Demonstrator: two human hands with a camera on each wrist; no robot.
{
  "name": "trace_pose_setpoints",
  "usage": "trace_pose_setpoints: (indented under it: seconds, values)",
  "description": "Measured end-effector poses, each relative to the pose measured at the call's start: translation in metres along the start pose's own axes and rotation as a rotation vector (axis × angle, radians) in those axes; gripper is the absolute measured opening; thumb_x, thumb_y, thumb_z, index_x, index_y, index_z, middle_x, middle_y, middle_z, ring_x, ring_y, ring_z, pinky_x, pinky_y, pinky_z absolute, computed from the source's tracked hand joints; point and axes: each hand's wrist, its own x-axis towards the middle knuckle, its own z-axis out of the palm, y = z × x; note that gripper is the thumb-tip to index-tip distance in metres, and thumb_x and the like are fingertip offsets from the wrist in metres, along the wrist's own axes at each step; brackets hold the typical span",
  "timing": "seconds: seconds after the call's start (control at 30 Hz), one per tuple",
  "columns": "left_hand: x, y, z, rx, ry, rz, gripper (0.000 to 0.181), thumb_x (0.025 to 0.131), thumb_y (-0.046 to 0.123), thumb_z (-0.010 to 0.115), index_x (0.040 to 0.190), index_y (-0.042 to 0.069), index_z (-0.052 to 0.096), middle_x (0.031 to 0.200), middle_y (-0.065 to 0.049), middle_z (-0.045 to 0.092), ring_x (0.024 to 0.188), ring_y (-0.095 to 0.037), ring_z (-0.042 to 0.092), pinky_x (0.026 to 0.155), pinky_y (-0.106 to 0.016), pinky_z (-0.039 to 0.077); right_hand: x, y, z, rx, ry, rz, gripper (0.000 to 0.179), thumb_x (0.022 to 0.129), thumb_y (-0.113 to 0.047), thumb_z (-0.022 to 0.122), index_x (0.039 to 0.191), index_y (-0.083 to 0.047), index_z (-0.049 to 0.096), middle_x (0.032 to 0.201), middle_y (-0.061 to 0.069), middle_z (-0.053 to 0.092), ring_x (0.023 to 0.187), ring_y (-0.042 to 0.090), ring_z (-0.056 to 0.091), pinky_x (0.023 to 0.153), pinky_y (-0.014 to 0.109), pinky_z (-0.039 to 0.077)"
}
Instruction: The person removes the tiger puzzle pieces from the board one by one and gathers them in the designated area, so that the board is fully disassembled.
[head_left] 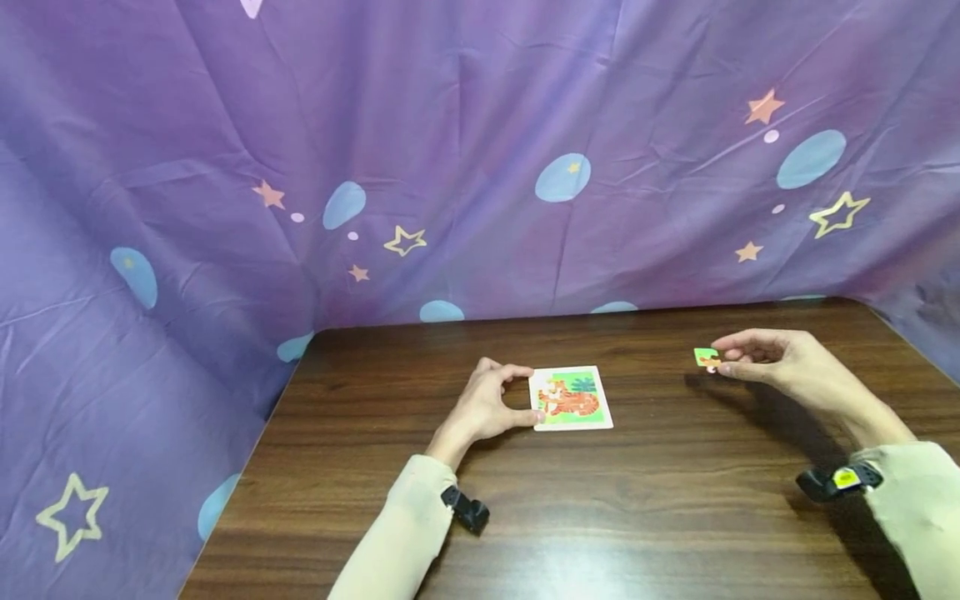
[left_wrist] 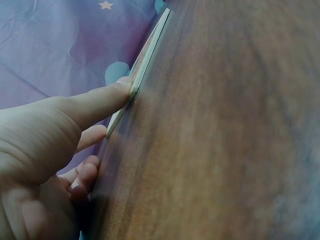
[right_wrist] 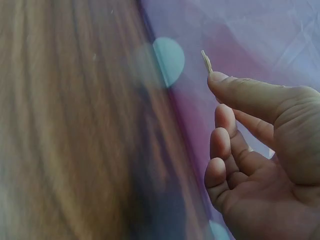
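A square picture puzzle board with a white border, showing an orange striped animal on green, lies on the wooden table. My left hand holds it at its left side, the thumb on the near corner and the index finger at the far one. In the left wrist view the board appears as a thin pale edge under the thumb. Off to the right, my right hand pinches a small green and orange puzzle piece above the table. Edge-on, that piece pokes past the thumb tip in the right wrist view.
The brown wooden table spreads beneath both hands. Behind it and along the left hangs a purple curtain printed with stars and blue ovals. Black straps with small devices sit on both wrists over pale sleeves.
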Motion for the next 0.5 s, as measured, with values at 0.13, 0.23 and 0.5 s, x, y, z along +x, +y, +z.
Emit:
trace_pose_setpoints:
  seconds: [0.13,0.23,0.5]
  values:
    - [0.003,-0.007,0.004,0.021,0.024,0.030,0.070,0.083,0.031,0.101,0.145,0.018,0.074,0.124,-0.007,0.055,0.107,-0.020,0.054,0.092,-0.036,0.052,-0.006,0.015,-0.004,0.059,-0.003,0.021,0.034,0.102,-0.009,0.082,0.133,0.002,0.074,0.102,-0.006,0.082,0.091,0.002,0.073,0.077,0.017,0.055]
    - [0.003,-0.008,0.004,0.022,0.021,0.036,0.069,0.083,0.031,0.101,0.145,0.018,0.074,0.123,-0.007,0.055,0.106,-0.018,0.054,0.091,-0.034,0.052,-0.010,0.026,-0.004,0.101,-0.002,0.027,0.031,0.101,-0.006,0.082,0.131,0.002,0.075,0.101,-0.006,0.082,0.088,0.002,0.073,0.073,0.019,0.056]
    - [0.002,-0.002,0.000,0.010,0.001,-0.015,0.073,0.082,0.030,0.102,0.147,0.017,0.073,0.129,-0.010,0.056,0.110,-0.022,0.054,0.094,-0.036,0.051,-0.012,0.043,0.001,0.091,0.019,0.043,0.033,0.100,-0.006,0.083,0.131,0.003,0.074,0.092,-0.003,0.076,0.079,0.004,0.067,0.066,0.023,0.053]
